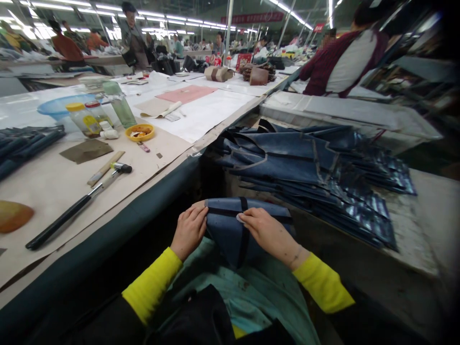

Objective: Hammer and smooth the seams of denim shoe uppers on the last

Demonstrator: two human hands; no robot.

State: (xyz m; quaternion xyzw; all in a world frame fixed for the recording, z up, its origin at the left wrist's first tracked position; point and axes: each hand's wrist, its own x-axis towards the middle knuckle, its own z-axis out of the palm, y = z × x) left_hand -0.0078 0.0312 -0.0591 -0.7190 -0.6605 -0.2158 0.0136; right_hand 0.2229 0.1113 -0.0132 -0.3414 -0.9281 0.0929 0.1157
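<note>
The orange round thing (15, 216) at left is cut off by the edge of the pic, so its full shape is not seen. The small white item (240, 218) under the right hand's (268, 232) fingers is mostly hidden; it may be a cloth or pad, hard to tell. Ppl in the far bkgd are blurred, and letters on the red banner (257, 17) are too small to read.

On the bench (172, 136), a black-handled hammer (81, 207) lies beside a flat wooden stick (106, 168); there's a yellow dish (140, 132) behind, near a green bottle (121, 106) and a yellow-lidded jar (85, 120), with a blue basin (59, 106) just past them.
</note>
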